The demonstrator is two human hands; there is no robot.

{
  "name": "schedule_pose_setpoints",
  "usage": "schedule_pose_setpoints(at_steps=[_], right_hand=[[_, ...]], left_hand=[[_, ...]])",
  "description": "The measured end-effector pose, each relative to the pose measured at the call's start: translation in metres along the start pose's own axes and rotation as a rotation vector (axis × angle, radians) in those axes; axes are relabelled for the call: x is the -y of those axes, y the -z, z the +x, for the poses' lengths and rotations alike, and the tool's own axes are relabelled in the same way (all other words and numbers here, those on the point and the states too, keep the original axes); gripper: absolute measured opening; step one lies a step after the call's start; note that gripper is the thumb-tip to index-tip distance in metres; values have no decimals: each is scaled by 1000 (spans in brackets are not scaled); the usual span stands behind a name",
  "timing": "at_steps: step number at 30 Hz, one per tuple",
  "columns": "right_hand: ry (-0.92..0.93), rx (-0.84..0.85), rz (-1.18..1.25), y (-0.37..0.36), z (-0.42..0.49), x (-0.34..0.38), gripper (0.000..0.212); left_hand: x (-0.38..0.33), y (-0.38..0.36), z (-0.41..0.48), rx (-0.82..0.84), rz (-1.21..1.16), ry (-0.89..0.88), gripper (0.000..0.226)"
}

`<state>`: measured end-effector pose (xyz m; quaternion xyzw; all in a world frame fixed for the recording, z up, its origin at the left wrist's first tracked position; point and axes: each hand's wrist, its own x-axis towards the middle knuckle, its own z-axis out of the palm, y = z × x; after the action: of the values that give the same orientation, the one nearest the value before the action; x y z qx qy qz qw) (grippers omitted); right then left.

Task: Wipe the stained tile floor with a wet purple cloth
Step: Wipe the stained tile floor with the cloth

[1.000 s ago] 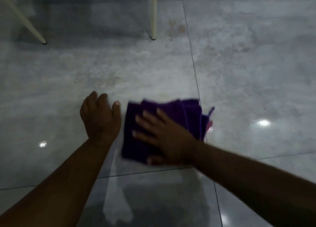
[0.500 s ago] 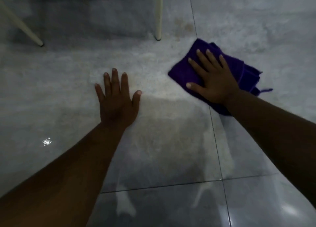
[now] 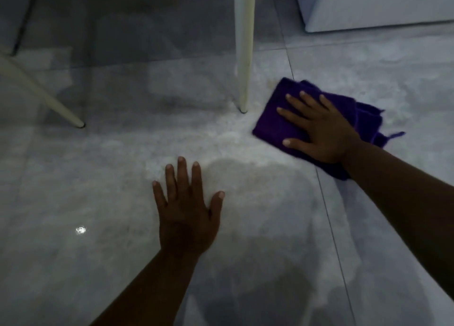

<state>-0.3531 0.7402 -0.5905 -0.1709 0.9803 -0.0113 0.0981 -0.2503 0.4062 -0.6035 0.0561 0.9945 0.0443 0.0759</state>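
The folded purple cloth (image 3: 275, 119) lies flat on the grey tile floor (image 3: 98, 178), just right of a white furniture leg. My right hand (image 3: 319, 129) presses down on it, palm flat and fingers spread, covering its middle. My left hand (image 3: 188, 210) rests flat on the bare tile nearer to me, fingers apart, holding nothing. A faint brownish stain (image 3: 270, 83) shows on the floor at the cloth's far left corner. A darker wet patch (image 3: 258, 203) spreads between my two hands.
A white upright leg (image 3: 243, 55) stands right beside the cloth. A slanted white leg (image 3: 41, 97) touches the floor at the left, and thin dark legs (image 3: 24, 18) stand behind it. A pale box-like unit (image 3: 373, 4) sits at the far right.
My right hand has swept the cloth from near my left hand away and to the right, up to the white leg. My left hand has opened flat on the tile.
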Motion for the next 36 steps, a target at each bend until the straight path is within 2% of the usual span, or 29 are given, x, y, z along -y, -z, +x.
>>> schedule_pose_setpoints(at_steps=[3,6,14,17,21,24,28,31,36], right_hand=[[-155,-11,35,6,33,-8,89],[-226,-20,69,12,78,-4,88],[-107,24,29,21,154,10,91],[-153,71,76,28,151,-5,101],[-405,49,139,24,111,-51,93],[-535,10,142,15,67,-82,94],[-712,0,172,6,14,-87,97],[-648,5,156,-4,-25,-53,95],[-226,4,77,-33,-141,49,88]], left_hand=[[0,1,1,8,-8,3,78],[0,0,1,11,-25,0,78],[3,-2,2,28,-15,5,79],[3,0,2,32,-20,5,78],[5,0,3,24,6,-1,77],[4,-1,3,13,5,-2,76],[4,-3,3,13,19,1,76],[6,-6,5,19,31,-1,76],[6,-7,6,30,22,-2,77]])
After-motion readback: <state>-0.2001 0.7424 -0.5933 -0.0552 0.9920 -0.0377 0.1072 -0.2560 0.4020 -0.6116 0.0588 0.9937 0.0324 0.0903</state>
